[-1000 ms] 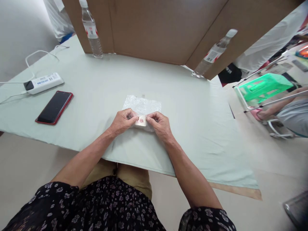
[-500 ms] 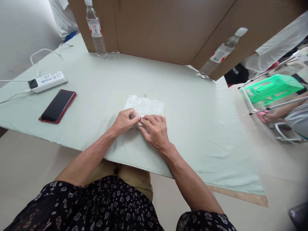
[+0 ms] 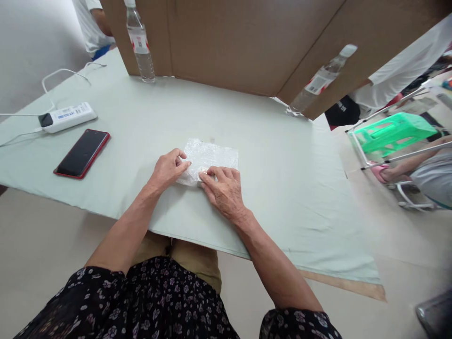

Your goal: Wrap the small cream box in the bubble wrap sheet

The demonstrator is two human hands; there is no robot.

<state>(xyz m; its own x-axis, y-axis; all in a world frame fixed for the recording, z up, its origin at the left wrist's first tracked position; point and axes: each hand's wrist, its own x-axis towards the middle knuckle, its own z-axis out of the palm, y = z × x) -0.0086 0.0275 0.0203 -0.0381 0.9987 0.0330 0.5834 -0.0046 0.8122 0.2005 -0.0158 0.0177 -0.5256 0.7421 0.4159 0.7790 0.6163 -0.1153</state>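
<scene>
The bubble wrap [image 3: 212, 157] looked clear, dimpled plastic on a matt, smooth pale cloth [image 3: 268, 155], beside a glossy phone [image 3: 82, 153] and brown matt cardboard [image 3: 229, 42].

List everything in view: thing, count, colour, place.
bubble wrap: 1, clear, table centre, under both hands
phone: 1, black with red rim, table left
power strip: 1, white, behind phone, cable attached
bottles: 2, clear, at cardboard screen's ends
cardboard screen: 1, brown, table's far edge
table: 1, pale green cover
stool: 1, green, right
other people: parts, far left and right
left hand: fingers on wrap's left edge
right hand: flat on wrap's near edge
</scene>
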